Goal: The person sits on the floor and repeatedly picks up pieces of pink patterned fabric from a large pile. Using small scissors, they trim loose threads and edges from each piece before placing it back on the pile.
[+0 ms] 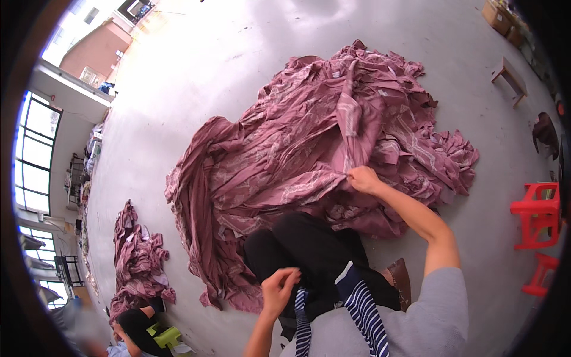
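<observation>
A large heap of dusty-pink cloth point(267, 143) with a pale printed pattern lies crumpled on the floor in front of my knees. My right hand point(361, 178) is closed on a gathered fold at the near right of the heap, pulling the cloth taut; a twisted length of it runs up and away from my fingers. Above my lap, apart from the cloth, my left hand point(279, 291) is raised with fingers curled together. Whatever it may hold is too small or hidden to make out. Striped straps point(364, 309) hang over my grey shirt and black trousers.
A smaller pink cloth pile point(140, 262) lies at the left, beside a seated person point(134, 330) and a green stool point(166, 337). Red plastic stools point(536, 215) stand at the right. Farther back are a small wooden bench point(509, 79) and cardboard boxes point(497, 16).
</observation>
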`<state>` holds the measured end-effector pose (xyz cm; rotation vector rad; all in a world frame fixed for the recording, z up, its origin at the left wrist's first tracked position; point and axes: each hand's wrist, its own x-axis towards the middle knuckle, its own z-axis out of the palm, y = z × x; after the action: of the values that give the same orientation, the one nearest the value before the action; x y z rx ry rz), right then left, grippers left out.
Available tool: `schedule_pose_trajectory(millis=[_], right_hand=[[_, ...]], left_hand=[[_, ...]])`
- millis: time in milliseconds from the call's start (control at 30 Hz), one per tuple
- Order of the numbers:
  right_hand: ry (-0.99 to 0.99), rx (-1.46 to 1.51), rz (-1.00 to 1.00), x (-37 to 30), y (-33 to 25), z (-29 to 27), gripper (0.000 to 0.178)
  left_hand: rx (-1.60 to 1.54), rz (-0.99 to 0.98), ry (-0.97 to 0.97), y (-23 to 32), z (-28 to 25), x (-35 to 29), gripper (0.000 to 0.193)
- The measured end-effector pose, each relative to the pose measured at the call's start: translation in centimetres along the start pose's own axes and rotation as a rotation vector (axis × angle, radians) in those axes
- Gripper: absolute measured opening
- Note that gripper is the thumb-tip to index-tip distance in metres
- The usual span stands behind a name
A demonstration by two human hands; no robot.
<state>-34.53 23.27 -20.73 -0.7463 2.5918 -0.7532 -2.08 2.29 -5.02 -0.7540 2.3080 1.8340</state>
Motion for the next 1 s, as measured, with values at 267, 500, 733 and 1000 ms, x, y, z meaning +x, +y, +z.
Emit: schedule_pose_trajectory(millis=[267, 500, 733, 1000], right_hand=[[-0.384, 0.898, -0.185, -15.7, -20.6, -5.9, 0.024], [-0.257, 0.957, -0.623, -18.3, -33.6, -1.9, 0.017], [-0.258, 0.923, -0.770, -18.9, -32.6, -6.5, 0.030], [-0.030, 0.915, -0.147, -13.1, -20.7, -3.2, 0.018]], left_hand=[[-0.046, 0.213, -0.037, -1.1, 10.8, 3.7, 0.029], [-0.536, 0.086, 0.051, 1.2, 4.9, -1.6, 0.035], [-1.270, 0.067, 0.311, -1.2, -5.1, -6.6, 0.044], [-0.918, -0.358, 0.417, -15.4, -7.0, -9.3, 0.037]])
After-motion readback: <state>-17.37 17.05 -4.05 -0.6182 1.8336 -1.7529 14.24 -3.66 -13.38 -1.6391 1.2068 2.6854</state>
